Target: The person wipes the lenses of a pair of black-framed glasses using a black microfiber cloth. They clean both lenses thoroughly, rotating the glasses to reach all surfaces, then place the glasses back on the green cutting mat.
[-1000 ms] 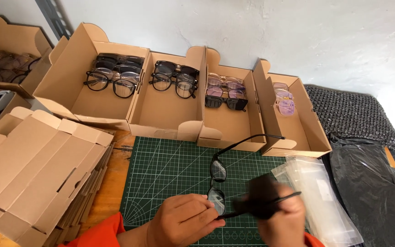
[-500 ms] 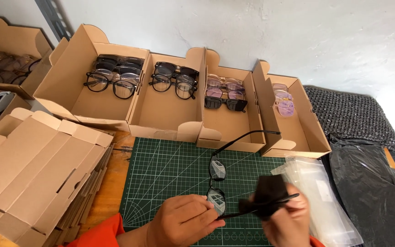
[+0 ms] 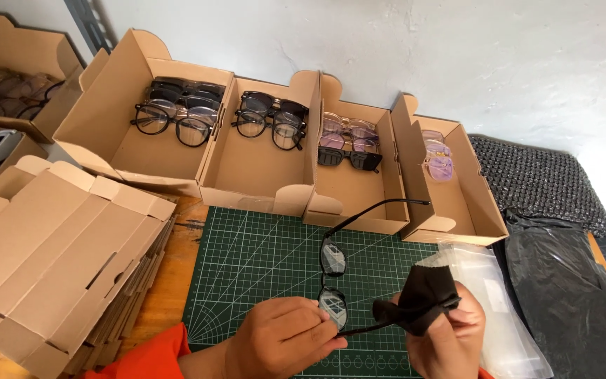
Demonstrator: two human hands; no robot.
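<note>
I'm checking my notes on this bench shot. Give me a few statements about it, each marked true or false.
1. The left hand holds black glasses by the frame. True.
2. The right hand holds a white cloth. False: the cloth is black, wrapped on one temple.
3. Four open cardboard boxes behind the green mat hold glasses. True.
4. Both temples are folded shut. False: both are open, one pointing up toward the boxes.
5. Flat cartons are stacked to the right of the mat. False: they lie to its left.

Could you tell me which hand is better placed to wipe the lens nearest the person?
Right. The right hand already holds the black cloth beside the glasses, while the left hand grips the frame, steadying it.
</note>
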